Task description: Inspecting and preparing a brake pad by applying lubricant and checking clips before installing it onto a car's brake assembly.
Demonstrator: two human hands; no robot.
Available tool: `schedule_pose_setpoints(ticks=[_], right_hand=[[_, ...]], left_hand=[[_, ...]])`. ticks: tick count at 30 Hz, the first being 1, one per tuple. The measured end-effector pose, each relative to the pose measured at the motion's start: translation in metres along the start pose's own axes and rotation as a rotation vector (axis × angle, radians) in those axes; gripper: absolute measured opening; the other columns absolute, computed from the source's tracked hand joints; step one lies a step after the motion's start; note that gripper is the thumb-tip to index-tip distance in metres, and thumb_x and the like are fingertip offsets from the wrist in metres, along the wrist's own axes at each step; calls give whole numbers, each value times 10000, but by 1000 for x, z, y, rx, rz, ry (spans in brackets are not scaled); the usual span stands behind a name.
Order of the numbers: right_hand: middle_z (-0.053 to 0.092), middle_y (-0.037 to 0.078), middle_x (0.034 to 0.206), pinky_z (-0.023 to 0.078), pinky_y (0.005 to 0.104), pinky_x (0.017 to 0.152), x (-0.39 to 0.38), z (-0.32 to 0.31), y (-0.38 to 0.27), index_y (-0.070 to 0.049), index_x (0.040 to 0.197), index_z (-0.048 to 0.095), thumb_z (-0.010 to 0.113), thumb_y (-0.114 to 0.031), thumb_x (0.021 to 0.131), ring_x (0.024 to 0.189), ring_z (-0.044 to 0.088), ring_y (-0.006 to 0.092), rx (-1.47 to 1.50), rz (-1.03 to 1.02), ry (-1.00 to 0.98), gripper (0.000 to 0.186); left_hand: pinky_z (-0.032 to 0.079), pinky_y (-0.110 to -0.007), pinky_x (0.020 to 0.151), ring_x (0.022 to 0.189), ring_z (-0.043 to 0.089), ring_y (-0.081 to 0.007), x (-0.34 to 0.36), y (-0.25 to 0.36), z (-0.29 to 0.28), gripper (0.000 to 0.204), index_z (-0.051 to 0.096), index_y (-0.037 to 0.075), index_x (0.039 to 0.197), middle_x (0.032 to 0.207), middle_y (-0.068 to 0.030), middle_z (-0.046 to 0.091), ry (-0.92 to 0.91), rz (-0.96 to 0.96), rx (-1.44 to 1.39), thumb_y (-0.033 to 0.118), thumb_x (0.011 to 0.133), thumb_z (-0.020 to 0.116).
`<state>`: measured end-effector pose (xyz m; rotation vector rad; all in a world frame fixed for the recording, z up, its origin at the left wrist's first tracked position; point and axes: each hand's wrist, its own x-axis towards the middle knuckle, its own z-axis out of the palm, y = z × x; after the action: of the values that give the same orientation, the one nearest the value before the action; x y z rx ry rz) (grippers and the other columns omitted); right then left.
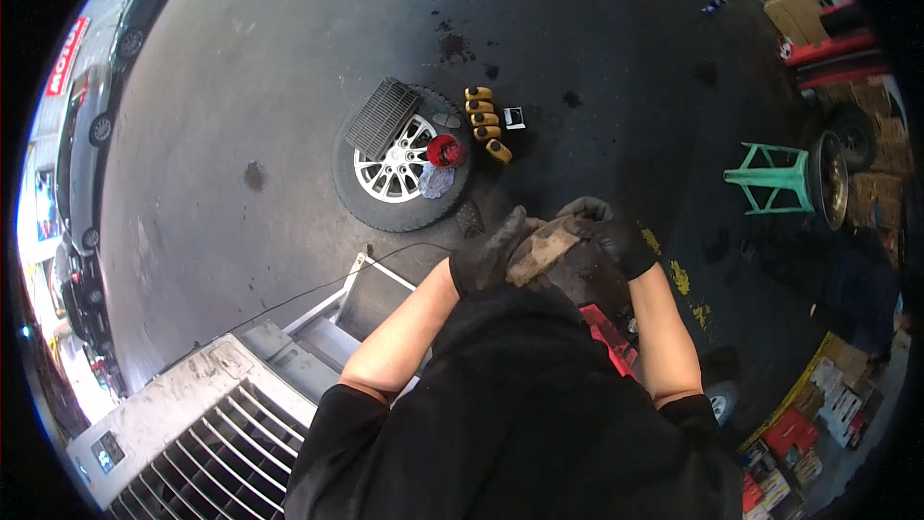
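My left hand (486, 255) and my right hand (616, 236), both in black gloves, are closed on a stained brown rag (546, 248) stretched between them in front of my body. My left hand grips its left side and my right hand its right end, with the fingers partly hidden in the folds. Beyond my left hand a wheel with a tyre (399, 217) lies flat on the floor. On it rest a dark slatted rectangular panel (383, 119), a red container (445, 151) and a crumpled pale bluish piece (436, 181).
Several yellow bottles (482, 107) stand right of the wheel, beside a small white-edged square (515, 118). A grey slatted machine (207, 395) fills the lower left, with a thin cable (289, 303) near it. At the right are a green stool (775, 178) and boxes (794, 433).
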<state>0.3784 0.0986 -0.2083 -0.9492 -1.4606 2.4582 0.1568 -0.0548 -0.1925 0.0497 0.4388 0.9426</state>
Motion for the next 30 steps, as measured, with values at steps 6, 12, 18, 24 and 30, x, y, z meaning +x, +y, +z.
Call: schedule_pose_setpoints(ticks=[6,12,18,24,30], right_hand=[[708,15,1038,547,284,796,155,33,82,-42,1190,689,687,-196,985,875,666,116,-83,154,-86,256],[662,9,966,510,253,637,356,-10,238,-68,1319,622,683,-216,980,757,612,83,-40,512,74,375],[661,48,805,517,294,575,529,-16,374,-62,1321,644,550,-83,956,609,617,147,-585,485,22,377],[660,87,656,489,346,463,637,-68,431,-40,986,706,542,-183,938,473,616,205,-1024,374,-138,222],[611,81,622,357,305,332,679,25,465,-75,796,614,521,-215,932,379,455,161,-318,1015,193,216]], left_hand=[[564,-350,876,1021,702,-198,-22,0,-178,528,503,78,1447,1245,-101,662,284,98,413,478,1114,415],[569,-347,828,955,712,-204,-7,7,-385,459,570,83,1389,1069,-82,715,764,177,157,432,1105,476],[550,-360,801,895,683,-215,29,8,-567,462,608,84,1376,1076,-96,703,1122,280,-92,425,1078,514],[491,-360,773,898,600,-202,125,39,-644,601,525,234,1511,1193,-39,652,1100,206,-457,195,938,699],[452,-288,636,763,559,-149,95,21,-709,755,478,286,1544,1210,18,644,1178,517,-398,122,871,779]])
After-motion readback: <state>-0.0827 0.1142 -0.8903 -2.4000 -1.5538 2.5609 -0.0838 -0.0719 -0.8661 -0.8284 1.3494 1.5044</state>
